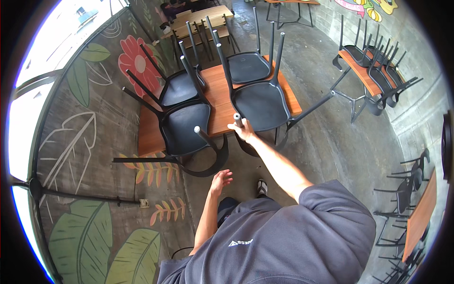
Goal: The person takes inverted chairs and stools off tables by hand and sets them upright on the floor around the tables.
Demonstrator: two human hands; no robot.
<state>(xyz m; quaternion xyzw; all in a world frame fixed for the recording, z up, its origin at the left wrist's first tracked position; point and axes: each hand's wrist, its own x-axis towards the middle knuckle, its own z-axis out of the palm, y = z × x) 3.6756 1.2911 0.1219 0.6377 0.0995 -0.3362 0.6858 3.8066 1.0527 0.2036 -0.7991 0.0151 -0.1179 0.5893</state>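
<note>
My right hand point(244, 130) is closed around one upturned leg of a black plastic chair point(261, 105). That chair sits upside down at the near right of a wooden tabletop point(217, 93), its backrest hanging past the edge. With fingers apart and nothing in it, my left hand point(221, 180) hovers just below the curved backrest of another upturned chair point(186, 127), apart from it. Behind these two, a third chair point(181, 88) and a fourth chair point(248, 67) also rest legs up on the table.
A painted wall point(103, 142) runs close along the left. At the right stand a table point(358, 72) with several upturned chairs and another table point(420, 216) with chairs around it. A light wooden table point(202, 17) with chairs stands at the back, a person point(173, 9) near it.
</note>
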